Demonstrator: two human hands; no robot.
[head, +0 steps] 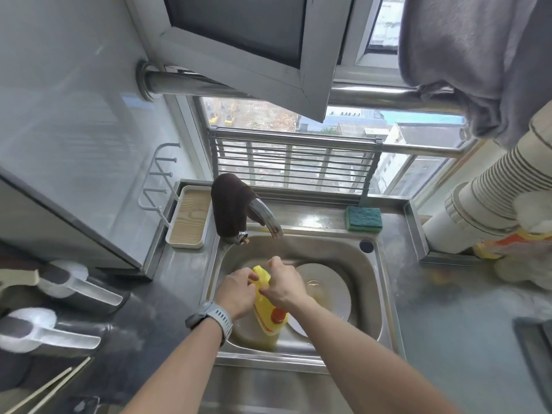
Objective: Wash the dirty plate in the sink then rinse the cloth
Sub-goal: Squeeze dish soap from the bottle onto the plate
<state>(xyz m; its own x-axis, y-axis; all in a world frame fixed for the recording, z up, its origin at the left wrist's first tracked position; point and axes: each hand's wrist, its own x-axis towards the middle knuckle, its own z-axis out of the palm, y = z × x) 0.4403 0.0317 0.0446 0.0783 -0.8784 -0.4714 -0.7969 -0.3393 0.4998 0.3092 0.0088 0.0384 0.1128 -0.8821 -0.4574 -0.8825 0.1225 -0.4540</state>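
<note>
A round pale plate with a brownish smear lies in the steel sink, right of centre. Over the sink's left half both hands hold a yellow detergent bottle with a red cap, tilted so the cap points toward me. My left hand, with a grey watch on its wrist, grips the bottle's far end from the left. My right hand grips it from the right, partly covering the plate's left edge. A dark brown cloth hangs over the faucet behind the sink.
A green and yellow sponge lies on the ledge behind the sink. A white tray with a wood-look base stands left of the faucet. Stacked paper cups lean at the right. A grey towel hangs from a rail above.
</note>
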